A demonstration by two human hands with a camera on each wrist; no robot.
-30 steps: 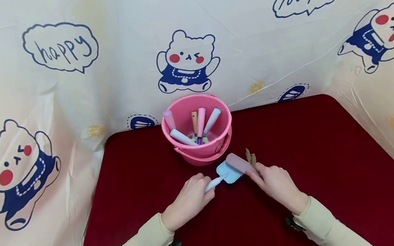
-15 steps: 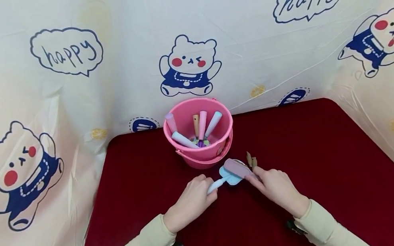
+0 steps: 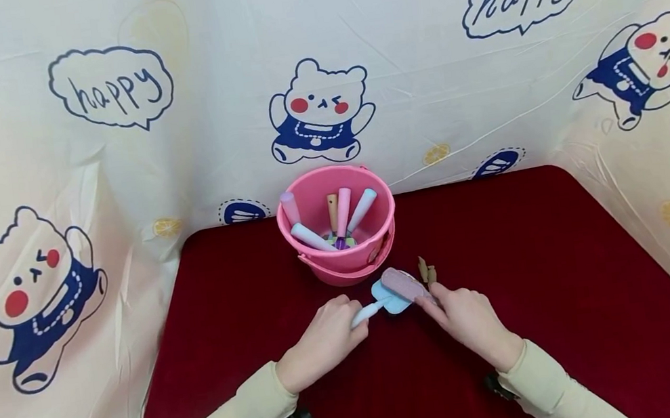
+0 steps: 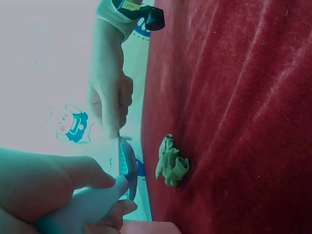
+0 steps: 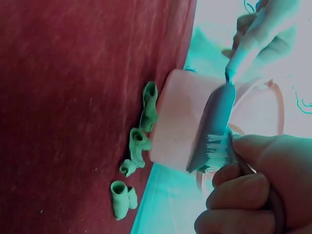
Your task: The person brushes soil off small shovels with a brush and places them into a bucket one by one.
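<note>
My left hand (image 3: 327, 339) grips the pale handle of a light blue toy shovel (image 3: 393, 304). Its blade faces right, in front of the pink bucket. My right hand (image 3: 472, 320) holds a small mauve brush (image 3: 403, 285), which overlaps the blade from above. In the right wrist view, white bristles (image 5: 218, 151) lie along the shovel blade (image 5: 217, 114) near its far end. Several curled, dry-looking pieces (image 5: 138, 144) sit on the cloth beneath; they show tan (image 3: 427, 271) in the head view, just beyond my right fingers. Part of the blade is hidden under the brush.
A pink bucket (image 3: 353, 261) stands behind the shovel, its handle folded down at the front. Several tool handles (image 3: 343, 211) in pink, blue, lilac and brown stick up inside. Dark red cloth (image 3: 497, 239) covers the table, and a printed white curtain (image 3: 225, 98) surrounds it.
The brush has shifted slightly left over the blade and tilted, so more of the shovel is covered. Both hands keep their hold. The head view has tilted a little.
</note>
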